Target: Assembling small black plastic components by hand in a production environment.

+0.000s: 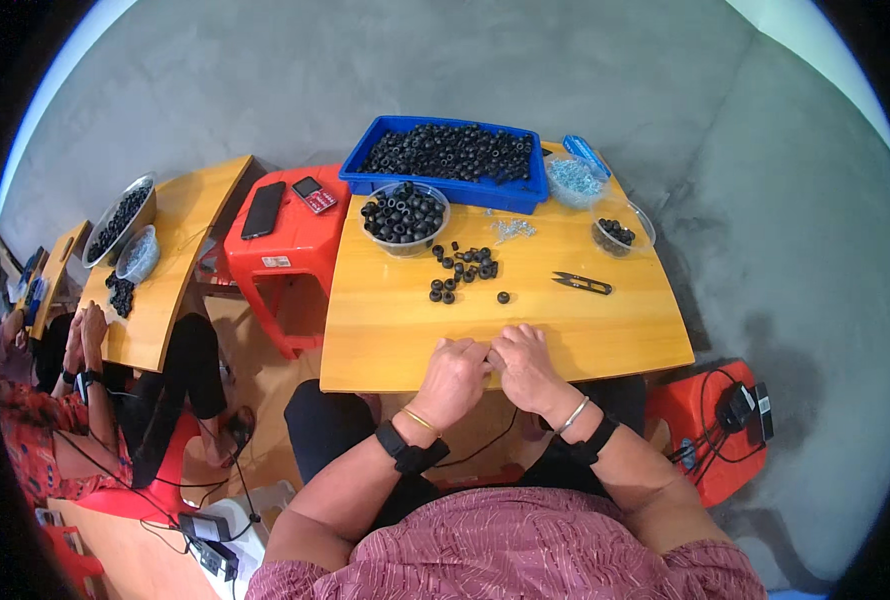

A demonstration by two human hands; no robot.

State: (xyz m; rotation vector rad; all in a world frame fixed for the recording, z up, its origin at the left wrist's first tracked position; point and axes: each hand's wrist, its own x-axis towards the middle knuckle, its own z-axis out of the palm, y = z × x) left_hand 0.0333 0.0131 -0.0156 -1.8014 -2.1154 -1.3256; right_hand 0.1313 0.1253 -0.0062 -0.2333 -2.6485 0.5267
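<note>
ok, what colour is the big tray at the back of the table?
Blue tray, shown best in the head view.

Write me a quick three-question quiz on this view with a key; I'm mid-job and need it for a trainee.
1. True or false: on the wooden table, the snips lie to the right of the loose black pieces.
2. Which of these rests on the red stool?
A) the blue tray
B) the keypad phone
C) a clear bowl
3. Where are the left hand and right hand, and can you tell what they hold?

Key:
1. True.
2. B.
3. Close together at the table's near edge; something dark shows between the fingers, but too little to name.
</note>
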